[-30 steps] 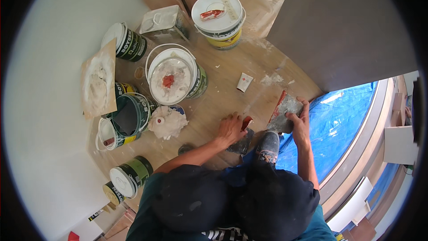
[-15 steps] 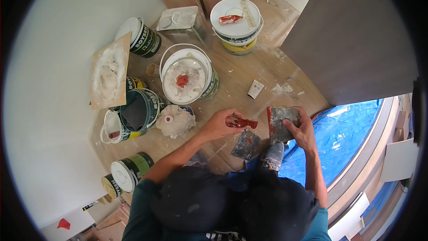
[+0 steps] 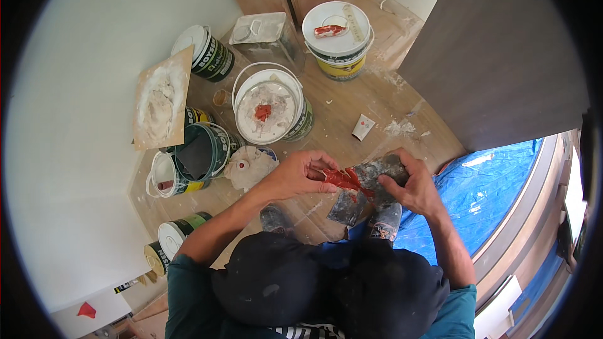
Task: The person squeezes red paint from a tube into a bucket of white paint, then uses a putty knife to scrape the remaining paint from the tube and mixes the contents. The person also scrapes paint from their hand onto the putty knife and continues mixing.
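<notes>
My left hand (image 3: 309,172) pinches a red, glossy, crumpled piece (image 3: 342,179) that looks like a squeezed tube. Its far end meets the edge of a grey, stained flat scraper plate (image 3: 375,169), which my right hand (image 3: 411,182) grips with the thumb on top. Red paste shows along the edge where the two meet. Below them, near my feet, a second grey plate (image 3: 342,209) with red smears lies partly hidden.
An open white pail (image 3: 301,103) ahead has a paste-covered lid with a red lump. A lidded pail (image 3: 342,69) carries a red tube (image 3: 330,31). Green buckets (image 3: 195,157) and a putty-covered board (image 3: 160,97) stand left. Blue sheeting (image 3: 483,182) lies right; a small white box (image 3: 362,127) lies ahead.
My hands have come together: the red piece now touches the scraper plate, which has shifted left and tilted. Earlier there was a gap between them.
</notes>
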The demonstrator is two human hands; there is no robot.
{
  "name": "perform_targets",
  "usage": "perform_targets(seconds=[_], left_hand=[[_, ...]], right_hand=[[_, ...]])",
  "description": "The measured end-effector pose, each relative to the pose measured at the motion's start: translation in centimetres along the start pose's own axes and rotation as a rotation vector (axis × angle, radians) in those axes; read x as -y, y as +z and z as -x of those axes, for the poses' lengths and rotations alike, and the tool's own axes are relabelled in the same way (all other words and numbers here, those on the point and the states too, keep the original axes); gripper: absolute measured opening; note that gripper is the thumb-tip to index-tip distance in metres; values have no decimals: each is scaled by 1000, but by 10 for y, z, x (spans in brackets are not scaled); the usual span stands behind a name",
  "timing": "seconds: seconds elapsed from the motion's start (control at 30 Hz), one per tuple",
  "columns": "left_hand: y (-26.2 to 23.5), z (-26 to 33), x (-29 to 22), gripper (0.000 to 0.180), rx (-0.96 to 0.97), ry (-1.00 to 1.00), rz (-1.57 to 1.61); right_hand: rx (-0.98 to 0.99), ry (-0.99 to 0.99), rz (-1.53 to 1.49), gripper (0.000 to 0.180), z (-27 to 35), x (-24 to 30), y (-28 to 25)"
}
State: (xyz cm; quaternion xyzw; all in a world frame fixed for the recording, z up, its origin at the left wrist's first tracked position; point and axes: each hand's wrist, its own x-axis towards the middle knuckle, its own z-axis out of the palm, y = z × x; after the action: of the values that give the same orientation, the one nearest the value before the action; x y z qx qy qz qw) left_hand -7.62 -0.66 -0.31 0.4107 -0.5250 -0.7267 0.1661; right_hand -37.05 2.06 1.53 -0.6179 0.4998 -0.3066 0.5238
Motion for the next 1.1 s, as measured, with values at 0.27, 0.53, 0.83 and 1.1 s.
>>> perform_targets(seconds=[0.27,0.53,0.83,1.1], left_hand=[[10,-6,-8,43,-79,-1,143],[21,-20,-8,46,-160,36,88],[34,-33,-10,43,-162,-23,405],[25,-37,2,36,-101,-26,553]], right_hand=[[-116,-74,74,28,9,-3,8],[-125,-62,26,28,11,-8,23],[-214,108,-621,32,16,-30,43],[-243,184,-809,45,17,-30,50]])
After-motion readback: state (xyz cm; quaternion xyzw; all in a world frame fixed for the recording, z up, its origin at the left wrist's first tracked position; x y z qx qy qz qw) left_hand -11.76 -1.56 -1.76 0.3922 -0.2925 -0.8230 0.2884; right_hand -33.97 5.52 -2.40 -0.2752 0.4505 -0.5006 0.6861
